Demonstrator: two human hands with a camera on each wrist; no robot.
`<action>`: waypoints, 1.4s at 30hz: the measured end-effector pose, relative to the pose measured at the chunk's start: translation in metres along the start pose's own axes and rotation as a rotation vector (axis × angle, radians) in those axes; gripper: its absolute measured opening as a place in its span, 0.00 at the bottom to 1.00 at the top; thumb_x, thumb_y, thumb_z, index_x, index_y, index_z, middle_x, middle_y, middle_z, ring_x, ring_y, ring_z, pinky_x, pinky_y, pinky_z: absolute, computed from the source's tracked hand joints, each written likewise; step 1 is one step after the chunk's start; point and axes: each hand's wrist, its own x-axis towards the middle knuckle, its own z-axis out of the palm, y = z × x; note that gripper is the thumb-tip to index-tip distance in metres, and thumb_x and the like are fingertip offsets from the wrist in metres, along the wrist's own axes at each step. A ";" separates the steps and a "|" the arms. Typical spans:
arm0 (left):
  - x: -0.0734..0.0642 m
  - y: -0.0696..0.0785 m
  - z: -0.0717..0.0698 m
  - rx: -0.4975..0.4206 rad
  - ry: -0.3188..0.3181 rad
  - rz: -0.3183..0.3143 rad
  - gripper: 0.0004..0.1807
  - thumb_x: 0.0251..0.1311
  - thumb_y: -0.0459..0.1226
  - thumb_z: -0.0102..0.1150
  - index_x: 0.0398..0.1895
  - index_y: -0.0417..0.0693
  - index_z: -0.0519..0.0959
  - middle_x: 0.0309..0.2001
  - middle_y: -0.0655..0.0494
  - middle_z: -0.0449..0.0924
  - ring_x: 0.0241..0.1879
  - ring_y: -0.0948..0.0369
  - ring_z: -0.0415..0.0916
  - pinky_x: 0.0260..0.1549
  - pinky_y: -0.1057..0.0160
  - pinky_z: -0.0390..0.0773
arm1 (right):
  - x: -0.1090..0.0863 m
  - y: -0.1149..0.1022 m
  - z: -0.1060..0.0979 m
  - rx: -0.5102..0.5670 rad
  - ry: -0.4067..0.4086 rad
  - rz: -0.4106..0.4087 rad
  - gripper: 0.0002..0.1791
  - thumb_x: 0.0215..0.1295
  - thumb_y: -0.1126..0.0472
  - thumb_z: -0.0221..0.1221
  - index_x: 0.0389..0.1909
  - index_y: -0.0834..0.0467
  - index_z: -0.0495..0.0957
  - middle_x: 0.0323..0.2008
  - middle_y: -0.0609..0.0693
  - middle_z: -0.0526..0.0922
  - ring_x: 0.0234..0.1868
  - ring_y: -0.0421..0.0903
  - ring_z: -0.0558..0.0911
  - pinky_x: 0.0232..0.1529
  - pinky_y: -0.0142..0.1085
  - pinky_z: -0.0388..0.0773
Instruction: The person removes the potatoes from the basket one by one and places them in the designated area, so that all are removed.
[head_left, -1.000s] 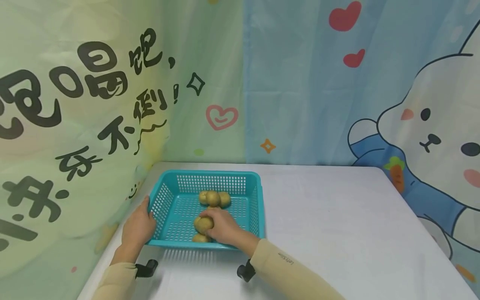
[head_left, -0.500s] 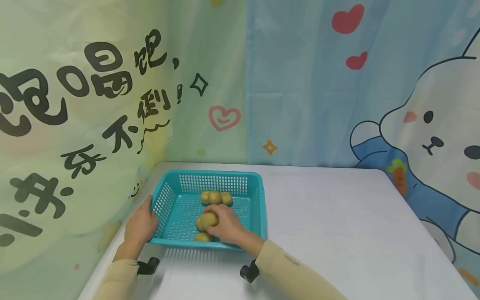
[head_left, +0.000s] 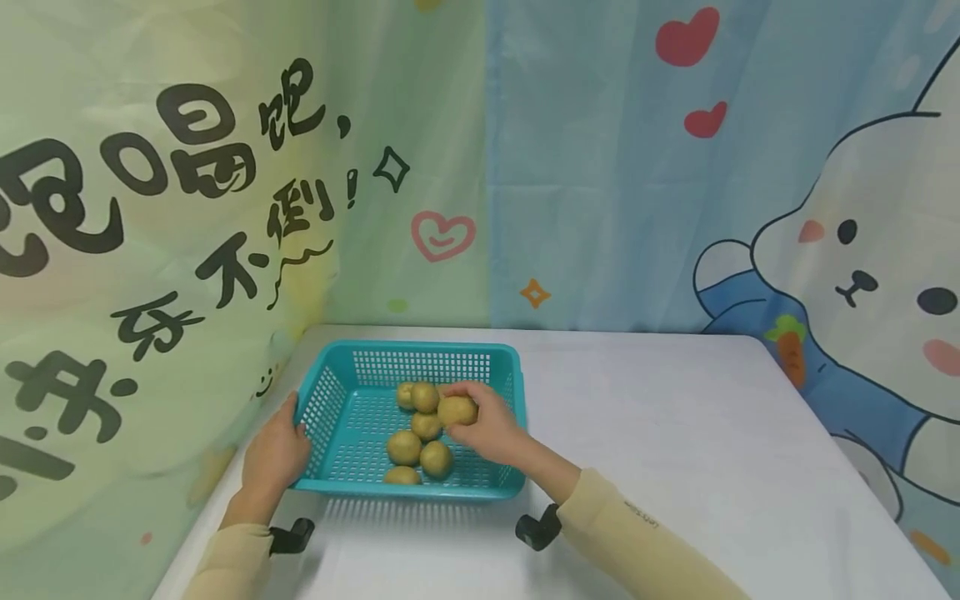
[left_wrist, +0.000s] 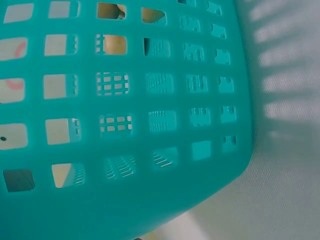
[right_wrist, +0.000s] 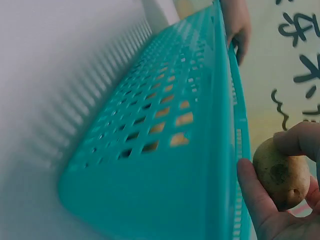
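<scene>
A turquoise plastic basket (head_left: 420,492) with a grid of holes stands on the table. My left hand (head_left: 276,450) grips its left rim, thumb on the inside and the other fingers hidden behind the wall. In the right wrist view that left hand (right_wrist: 236,25) shows at the far end of the rim. With thumb and fingers, my right hand (head_left: 491,425) holds a brown potato (head_left: 457,411) over the basket's right half. Several other potatoes lie in the basket: a back potato (head_left: 425,397), a middle potato (head_left: 426,427) and a front potato (head_left: 437,460) among them.
A white-covered table (head_left: 675,433) extends to the right of the basket. Behind it hangs a printed curtain (head_left: 585,167) with hearts and a rabbit, and dark lettering covers its left part. A black wrist mount (head_left: 538,528) sits below my right forearm.
My right hand has let go of a potato at the front middle, which now lies slightly nearer. It has moved right and back and holds another from the back group. The left hand stays put.
</scene>
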 end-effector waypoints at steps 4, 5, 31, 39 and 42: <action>-0.001 0.000 -0.003 -0.009 0.004 -0.011 0.32 0.70 0.31 0.42 0.74 0.31 0.50 0.68 0.27 0.59 0.62 0.32 0.63 0.53 0.36 0.69 | -0.004 0.006 -0.013 0.048 -0.015 0.046 0.29 0.54 0.70 0.64 0.59 0.59 0.73 0.55 0.54 0.75 0.44 0.48 0.79 0.41 0.39 0.81; -0.002 0.000 -0.003 -0.011 0.007 -0.012 0.31 0.70 0.31 0.42 0.74 0.31 0.51 0.68 0.27 0.59 0.62 0.32 0.63 0.53 0.36 0.70 | -0.006 0.007 -0.017 0.056 -0.013 0.060 0.29 0.54 0.70 0.65 0.59 0.58 0.73 0.55 0.53 0.76 0.44 0.48 0.79 0.41 0.39 0.81; 0.002 0.002 0.000 0.004 0.015 -0.008 0.31 0.69 0.31 0.43 0.74 0.31 0.52 0.66 0.27 0.62 0.58 0.33 0.69 0.47 0.37 0.74 | -0.028 0.058 -0.075 0.053 0.322 0.169 0.32 0.57 0.68 0.65 0.64 0.58 0.69 0.61 0.56 0.72 0.55 0.56 0.77 0.48 0.39 0.79; 0.001 0.002 -0.001 0.000 0.010 0.003 0.31 0.69 0.31 0.43 0.74 0.30 0.51 0.66 0.27 0.61 0.59 0.33 0.67 0.49 0.37 0.73 | -0.033 0.092 -0.078 -0.061 0.401 0.209 0.30 0.55 0.68 0.67 0.61 0.59 0.72 0.61 0.59 0.74 0.55 0.59 0.77 0.51 0.46 0.75; 0.000 0.003 -0.002 -0.004 0.006 0.002 0.32 0.69 0.31 0.43 0.74 0.30 0.51 0.66 0.26 0.62 0.59 0.32 0.67 0.50 0.37 0.72 | -0.036 0.104 -0.079 -0.101 0.426 0.244 0.30 0.55 0.67 0.67 0.60 0.59 0.72 0.61 0.60 0.75 0.58 0.61 0.75 0.56 0.53 0.72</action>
